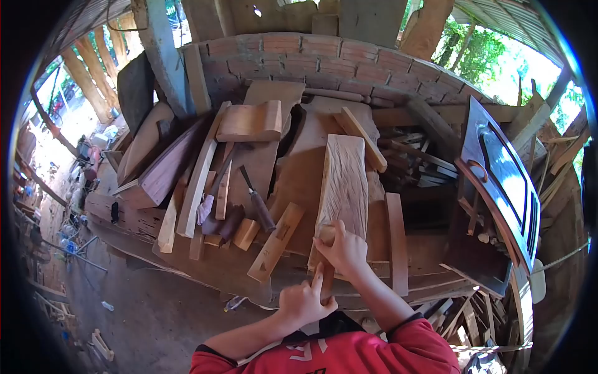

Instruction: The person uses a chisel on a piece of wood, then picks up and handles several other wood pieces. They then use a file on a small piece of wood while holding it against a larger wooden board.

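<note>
A pale carved board (341,181) with a rippled surface lies lengthwise in front of me on the workbench. Over its near end, my right hand (344,248) is closed, fingers curled at the top of a narrow brown wooden piece (327,284). My left hand (305,303) is closed on the lower end of this piece, index finger stretched along it and thumb beside it. My fingers hide much of the piece, and I cannot tell its kind. To the left lie a slotted wooden block (276,242) and a chisel (261,210) with a dark handle.
A curved wooden block (250,121) rests on boards at the back left. Long strips (204,171) lie at the left, and another strip (397,243) flanks the carved board. A dark glossy panel (498,177) leans at the right. Behind stands a brick wall (317,59).
</note>
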Available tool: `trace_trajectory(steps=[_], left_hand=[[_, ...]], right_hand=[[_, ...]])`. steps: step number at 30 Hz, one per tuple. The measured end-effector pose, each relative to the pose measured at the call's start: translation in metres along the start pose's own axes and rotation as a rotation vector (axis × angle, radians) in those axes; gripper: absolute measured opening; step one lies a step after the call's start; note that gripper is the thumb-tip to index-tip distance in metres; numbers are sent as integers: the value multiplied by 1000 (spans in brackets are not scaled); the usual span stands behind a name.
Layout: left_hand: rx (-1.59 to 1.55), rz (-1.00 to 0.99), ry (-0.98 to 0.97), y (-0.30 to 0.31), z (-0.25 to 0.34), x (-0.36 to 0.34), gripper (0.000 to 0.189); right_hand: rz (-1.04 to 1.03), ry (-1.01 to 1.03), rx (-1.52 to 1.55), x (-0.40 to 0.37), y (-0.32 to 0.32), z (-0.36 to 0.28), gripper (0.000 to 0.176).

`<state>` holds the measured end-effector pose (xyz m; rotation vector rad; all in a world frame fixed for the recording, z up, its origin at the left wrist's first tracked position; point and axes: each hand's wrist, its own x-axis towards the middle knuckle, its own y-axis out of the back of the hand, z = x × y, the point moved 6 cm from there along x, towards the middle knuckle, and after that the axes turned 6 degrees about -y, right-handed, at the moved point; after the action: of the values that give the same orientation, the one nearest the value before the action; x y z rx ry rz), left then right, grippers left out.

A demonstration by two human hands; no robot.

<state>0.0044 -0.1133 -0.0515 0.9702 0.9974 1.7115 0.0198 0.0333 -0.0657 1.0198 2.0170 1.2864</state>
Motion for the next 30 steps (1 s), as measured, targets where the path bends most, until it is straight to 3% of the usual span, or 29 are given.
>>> trace_trajectory(steps=[5, 7, 9, 10, 11, 13, 14, 16, 17, 18, 20, 22, 23, 24, 28, 30], left_hand=[[-2, 5, 57, -6, -14, 59, 74], [22, -79, 157, -16, -31, 116, 73], [53, -169, 207, -35, -61, 193, 74], [99, -123, 185, -51, -84, 238, 73], [142, -92, 140, -68, -110, 289, 69], [42, -184, 231, -61, -131, 374, 52], [48, -55, 77, -55, -132, 399, 42], [89, -25, 95, -49, -115, 420, 42], [114, -26, 114, -46, -105, 419, 42], [137, -86, 128, -39, -96, 404, 55], [202, -27, 77, -24, -73, 361, 66], [202, -145, 50, -17, -44, 303, 88], [190, -155, 29, -17, -31, 272, 87], [112, -14, -8, -20, -20, 239, 79], [62, -155, 41, -29, 15, 122, 81], [23, -129, 53, -32, 25, 75, 84]], right_hand=[[-46, -9, 7, 67, -2, 2, 54], [-39, 90, 91, 127, 2, -2, 52], [6, 6, 93, 214, -7, 7, 54], [41, -6, 81, 264, -9, 8, 53], [78, -28, 75, 314, -10, 12, 53], [61, -79, 62, 414, -21, 29, 56], [81, -69, 72, 432, -9, 32, 56], [173, -177, 65, 446, 14, 37, 58], [164, -175, 66, 439, 16, 37, 58], [145, -121, 96, 420, 28, 35, 56], [145, -51, 146, 369, 55, 33, 55], [114, -40, 139, 303, 55, 39, 56], [89, -47, 113, 273, 52, 44, 56], [68, -49, 90, 240, 47, 48, 56], [-25, -70, 29, 114, 16, 55, 55], [-20, -94, 32, 64, 19, 50, 55]])
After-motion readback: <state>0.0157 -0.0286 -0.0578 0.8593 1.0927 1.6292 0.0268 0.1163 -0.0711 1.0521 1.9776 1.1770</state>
